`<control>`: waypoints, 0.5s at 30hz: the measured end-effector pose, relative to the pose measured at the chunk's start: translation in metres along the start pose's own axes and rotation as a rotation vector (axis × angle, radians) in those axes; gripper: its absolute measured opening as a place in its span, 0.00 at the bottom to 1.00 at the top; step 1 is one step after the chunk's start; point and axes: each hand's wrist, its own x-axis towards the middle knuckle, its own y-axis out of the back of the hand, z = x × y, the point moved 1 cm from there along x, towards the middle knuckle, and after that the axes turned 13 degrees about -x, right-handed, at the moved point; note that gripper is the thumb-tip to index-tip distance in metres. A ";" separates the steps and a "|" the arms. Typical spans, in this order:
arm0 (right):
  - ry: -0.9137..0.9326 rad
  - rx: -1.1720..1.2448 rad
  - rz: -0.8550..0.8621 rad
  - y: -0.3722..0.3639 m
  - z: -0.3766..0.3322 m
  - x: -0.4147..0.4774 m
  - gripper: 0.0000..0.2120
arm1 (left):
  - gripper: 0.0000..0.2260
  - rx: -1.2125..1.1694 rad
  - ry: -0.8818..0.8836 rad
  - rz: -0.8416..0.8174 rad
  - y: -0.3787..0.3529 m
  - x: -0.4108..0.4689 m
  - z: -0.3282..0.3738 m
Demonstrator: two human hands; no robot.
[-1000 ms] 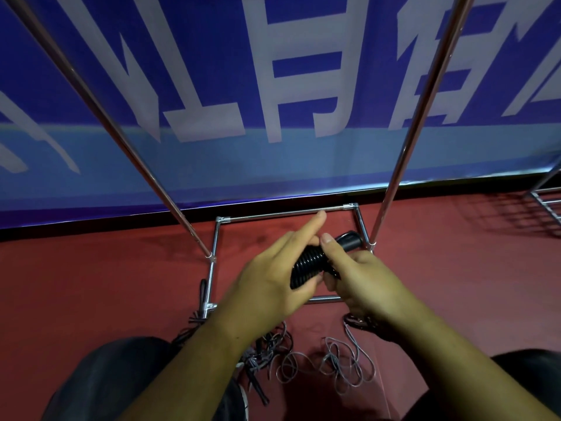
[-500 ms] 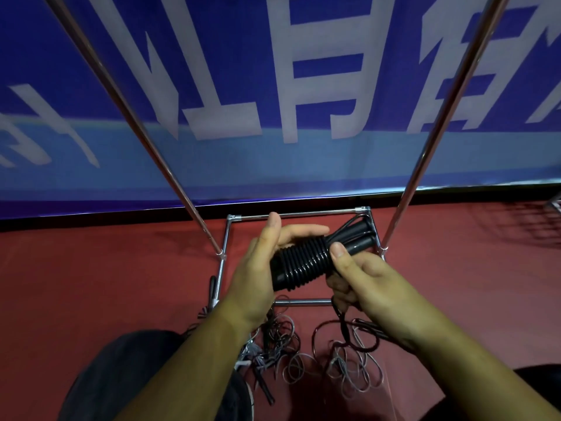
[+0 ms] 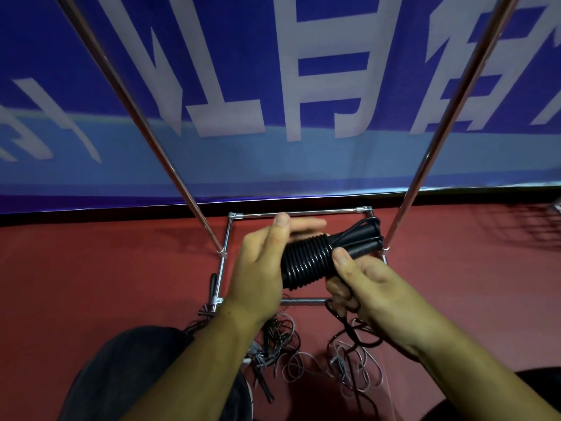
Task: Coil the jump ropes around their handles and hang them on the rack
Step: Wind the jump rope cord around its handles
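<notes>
My left hand (image 3: pixel 261 268), fingers straight and thumb raised, supports the coiled end of the black jump rope (image 3: pixel 306 259), held above the base of the rack (image 3: pixel 297 213). My right hand (image 3: pixel 370 287) pinches the bundle near the handles (image 3: pixel 364 241), thumb on top and fingers curled beneath. The uncoiled tail drops toward loose ropes (image 3: pixel 349 360) on the red floor (image 3: pixel 121 284).

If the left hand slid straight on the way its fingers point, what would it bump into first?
Probably the bare handle ends of the coiled jump rope, just beyond the left hand's fingertips; depth is unclear, so it might pass behind them to the rack's right pole.
</notes>
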 end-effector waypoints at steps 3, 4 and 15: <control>0.043 -0.060 0.079 0.000 0.001 0.001 0.25 | 0.30 -0.152 0.204 0.066 -0.001 0.007 0.000; 0.043 -0.077 0.105 0.001 0.002 0.002 0.26 | 0.33 -0.187 0.284 0.054 0.000 0.008 0.001; 0.023 0.063 0.091 -0.007 0.008 0.002 0.31 | 0.37 0.310 0.057 0.204 0.000 0.003 0.001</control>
